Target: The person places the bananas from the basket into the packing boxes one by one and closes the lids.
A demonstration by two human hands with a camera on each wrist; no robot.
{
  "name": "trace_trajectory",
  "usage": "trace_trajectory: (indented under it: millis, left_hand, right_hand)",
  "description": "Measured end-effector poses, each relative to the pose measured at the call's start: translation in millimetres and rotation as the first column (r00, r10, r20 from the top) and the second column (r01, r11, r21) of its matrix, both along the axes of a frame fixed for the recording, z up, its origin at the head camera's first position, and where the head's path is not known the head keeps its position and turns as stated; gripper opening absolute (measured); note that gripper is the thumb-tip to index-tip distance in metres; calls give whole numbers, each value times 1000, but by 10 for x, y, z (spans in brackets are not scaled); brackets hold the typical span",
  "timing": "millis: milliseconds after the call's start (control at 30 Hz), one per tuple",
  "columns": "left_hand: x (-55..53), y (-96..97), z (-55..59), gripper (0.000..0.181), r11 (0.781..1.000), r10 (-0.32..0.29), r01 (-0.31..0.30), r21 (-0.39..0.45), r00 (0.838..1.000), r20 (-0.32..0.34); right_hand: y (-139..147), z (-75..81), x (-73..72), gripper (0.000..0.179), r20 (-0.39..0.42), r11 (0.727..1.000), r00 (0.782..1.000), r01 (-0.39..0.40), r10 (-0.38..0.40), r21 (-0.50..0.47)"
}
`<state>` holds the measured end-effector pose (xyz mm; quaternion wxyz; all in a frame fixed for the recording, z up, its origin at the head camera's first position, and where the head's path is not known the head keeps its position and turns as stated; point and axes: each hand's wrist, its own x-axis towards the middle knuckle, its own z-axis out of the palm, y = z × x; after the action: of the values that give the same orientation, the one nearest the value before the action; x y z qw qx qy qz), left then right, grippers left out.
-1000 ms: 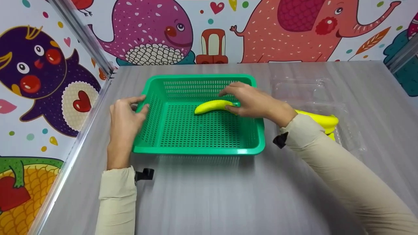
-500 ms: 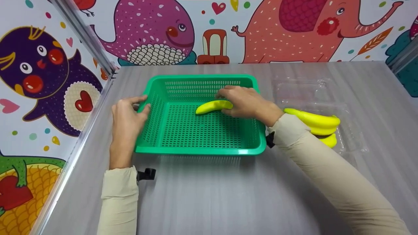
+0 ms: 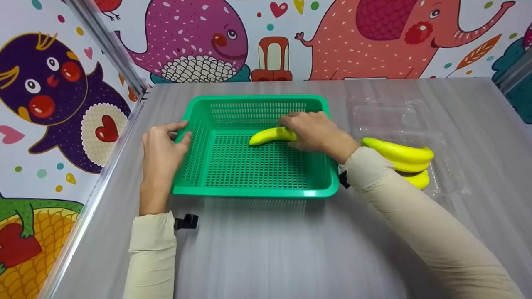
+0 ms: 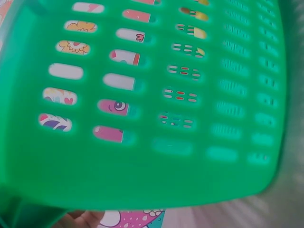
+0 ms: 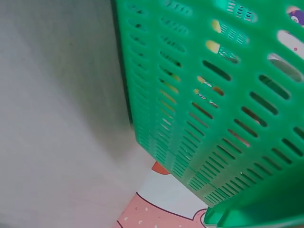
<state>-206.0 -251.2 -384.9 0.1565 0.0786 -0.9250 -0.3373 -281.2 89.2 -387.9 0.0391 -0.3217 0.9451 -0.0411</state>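
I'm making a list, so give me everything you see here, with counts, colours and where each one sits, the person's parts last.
table: one, grey, under everything
basket: one, green, on the table
banana: one, yellow, inside the basket
other bananas: at least two, yellow, right of the basket
plastic container: one, clear, open, around and behind those bananas
printed walls: two, white with colourful cartoons, back and left
metal posts: two, silver, back corners
sleeves: two, beige, on both arms
wrist mounts: two, black, at the cuffs
left grip: one bare hand, on the basket's left rim
right grip: one bare hand, at the banana's right end
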Motion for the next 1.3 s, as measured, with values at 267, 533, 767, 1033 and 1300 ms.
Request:
trace_trajectory:
  millis: [267,533,767,1033,1300]
  left_hand:
    - [9,6,12,33,1000,3,-3,11,1000,5]
    - [9,2,7,32,1000,-11,11,16,1000,-15]
    - [3,4,1,32,1000,-7,7,11,1000,-28]
    - [-10,12,18,32,1000,-1,1,17,1000,-15]
    - [-10,19,9,32,1000,6,-6,11,1000,-11]
  right_hand:
    - [-28,-14,13,51,-34,995,999,23,-20,96]
    - [-30,-22,26,40,-47,991,999,24,-18,134]
    - [-22,-18,22,35,-64,992,998,8,0,123]
    - [3,24,28,38,-35,999,999,0,2,47]
    - [17,32,33,39,-7,1000,1000,-11,11,-4]
